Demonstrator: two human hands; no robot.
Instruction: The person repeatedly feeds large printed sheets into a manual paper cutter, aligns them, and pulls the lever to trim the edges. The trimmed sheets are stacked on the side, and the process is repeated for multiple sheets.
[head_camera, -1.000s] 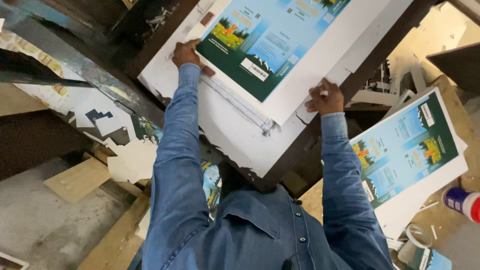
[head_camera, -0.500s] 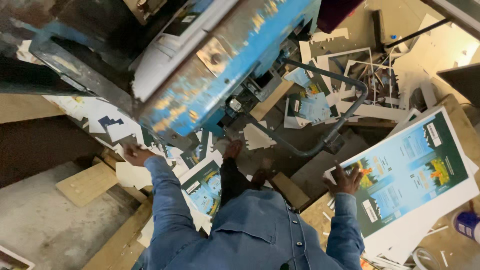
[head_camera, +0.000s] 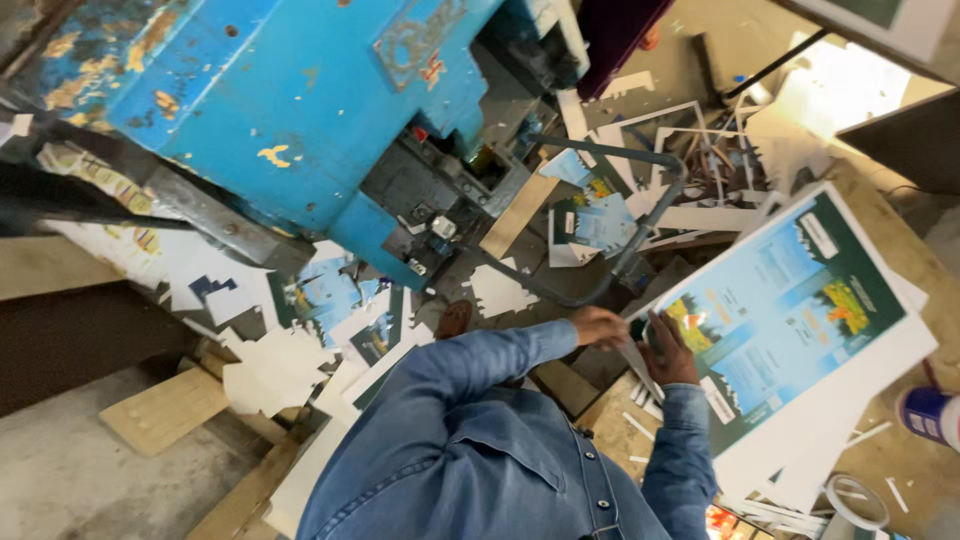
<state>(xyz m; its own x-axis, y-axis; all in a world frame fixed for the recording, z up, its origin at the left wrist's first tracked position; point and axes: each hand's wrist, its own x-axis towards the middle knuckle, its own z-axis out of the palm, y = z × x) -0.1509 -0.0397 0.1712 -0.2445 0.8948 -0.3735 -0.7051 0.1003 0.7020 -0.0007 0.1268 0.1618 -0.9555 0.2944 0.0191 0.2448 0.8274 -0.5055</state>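
Head view: we see both hands at the sheet stack's (head_camera: 800, 330) near left corner, left hand (head_camera: 598, 326) and right hand (head_camera: 668, 350) gripping a sheet edge; earlier they were spread apart.

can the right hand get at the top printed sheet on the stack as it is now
Probably yes: the right hand already rests at the near edge of the top printed sheet, and nothing lies on the sheet.
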